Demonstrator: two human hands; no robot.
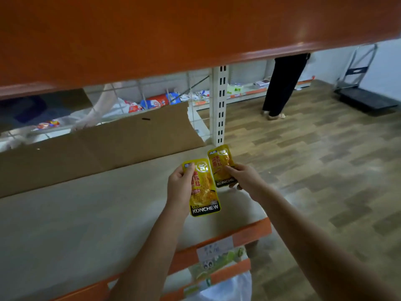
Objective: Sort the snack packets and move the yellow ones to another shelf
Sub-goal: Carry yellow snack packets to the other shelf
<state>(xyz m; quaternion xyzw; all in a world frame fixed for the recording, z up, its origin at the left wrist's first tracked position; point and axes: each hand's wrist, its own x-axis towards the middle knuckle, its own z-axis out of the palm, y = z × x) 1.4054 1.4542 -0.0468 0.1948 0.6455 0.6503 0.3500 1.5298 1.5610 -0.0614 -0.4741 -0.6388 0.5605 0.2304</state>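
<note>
Two yellow snack packets with a black KONCHEW band are held over the right end of a pale shelf board [86, 213]. My left hand [180, 187] grips the nearer, larger-looking packet [204, 192] by its left edge, thumb on its top corner. My right hand [245, 179] pinches the farther packet [221, 166] from the right side. The two packets sit side by side, almost touching, just above the shelf surface.
A brown cardboard sheet [104, 148] leans along the shelf's back. An orange shelf [152, 35] hangs overhead. A white slotted upright [219, 105] stands at the corner. Another person [282, 83] stands on the wood floor; a cart [364, 98] is at far right. Another person's hand [86, 122] reaches behind the cardboard.
</note>
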